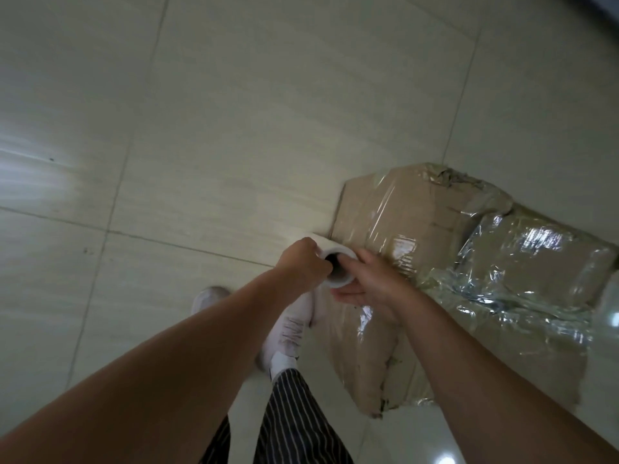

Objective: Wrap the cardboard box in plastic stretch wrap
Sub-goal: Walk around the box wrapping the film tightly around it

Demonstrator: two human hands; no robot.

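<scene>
Roll [339,279] likely light, rigid core; film [536,242] clingy, stretchy. Left hand [301,262] at 9, right hand [371,283] at 3: fingers [351,262] curled round its rim. Box [402,216] stiff, part-wrapped.

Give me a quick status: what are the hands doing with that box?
Left hand and right hand grip the roll. Box on the floor, partly covered in film. Shoe close by the box.

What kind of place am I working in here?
Probably an indoor room used for packing. A glossy pale tiled floor, a cardboard box standing on it partly covered in film, and the stretch wrap roll held by the left hand and right hand.
</scene>
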